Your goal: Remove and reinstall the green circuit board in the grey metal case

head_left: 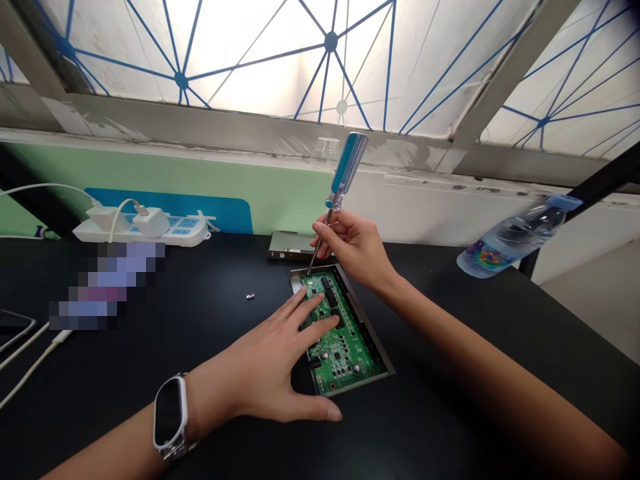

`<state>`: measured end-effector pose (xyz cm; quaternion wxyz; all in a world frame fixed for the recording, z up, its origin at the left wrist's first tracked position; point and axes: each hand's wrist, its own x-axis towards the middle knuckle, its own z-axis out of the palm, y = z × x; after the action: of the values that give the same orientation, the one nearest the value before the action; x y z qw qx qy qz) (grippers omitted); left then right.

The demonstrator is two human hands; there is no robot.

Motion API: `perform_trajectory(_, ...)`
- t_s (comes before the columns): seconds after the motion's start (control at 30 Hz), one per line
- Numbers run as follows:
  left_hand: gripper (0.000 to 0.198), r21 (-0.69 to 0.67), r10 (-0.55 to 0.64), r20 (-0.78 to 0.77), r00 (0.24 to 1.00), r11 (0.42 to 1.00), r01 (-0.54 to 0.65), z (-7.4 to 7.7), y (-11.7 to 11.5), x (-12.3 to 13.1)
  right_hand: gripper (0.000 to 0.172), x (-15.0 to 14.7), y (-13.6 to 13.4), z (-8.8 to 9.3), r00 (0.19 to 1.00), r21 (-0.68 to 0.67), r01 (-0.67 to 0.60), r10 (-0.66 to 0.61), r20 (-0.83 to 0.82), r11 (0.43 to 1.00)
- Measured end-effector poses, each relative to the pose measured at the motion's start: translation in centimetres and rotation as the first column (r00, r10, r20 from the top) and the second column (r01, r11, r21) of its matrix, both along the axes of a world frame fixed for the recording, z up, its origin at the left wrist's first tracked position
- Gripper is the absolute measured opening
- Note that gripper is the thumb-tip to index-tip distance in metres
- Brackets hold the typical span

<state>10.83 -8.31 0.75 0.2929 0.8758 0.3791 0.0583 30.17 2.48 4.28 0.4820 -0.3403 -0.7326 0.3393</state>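
Observation:
A green circuit board lies in a shallow metal tray-like casing on the black table. My left hand rests over the board's left side with fingers spread and fingertips on it. Between the thumb and fingers of my right hand is the shaft of a screwdriver with a blue and clear handle. It stands tilted, its tip down at the board's far left corner. What lies right under the tip is too small to make out. Two small screws sit on the table, left of the casing.
Behind the board, a flat metal box lies near the wall. A water bottle leans at the right. At the back left is a power strip with plugged-in chargers and white cables; a phone lies at the left edge.

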Motion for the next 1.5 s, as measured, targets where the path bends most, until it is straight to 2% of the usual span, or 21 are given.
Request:
perform_trajectory(0.6,0.110,0.016,0.000,0.035,0.999,1.000,-0.001,-0.23,-0.03,-0.02,0.022,-0.46,0.08,-0.57,1.000,-0.006,-0.019,0.019,-0.012,1.000)
perform_trajectory(1.03,0.110,0.012,-0.007,0.014,1.000,1.000,0.007,-0.20,-0.01,-0.02,0.035,-0.73,-0.02,-0.47,1.000,-0.015,-0.020,0.021,0.020,1.000)
perform_trajectory(1.33,0.101,0.063,-0.010,0.021,1.000,0.998,0.009,-0.12,0.18,-0.29,0.038,-0.73,0.36,-0.67,0.999,-0.044,-0.036,0.038,0.024,0.998)
perform_trajectory(1.5,0.100,0.096,-0.020,0.052,0.998,0.995,0.015,-0.20,0.49,-0.58,0.037,-0.57,0.31,-0.41,0.993,-0.020,-0.067,0.069,0.094,0.998)
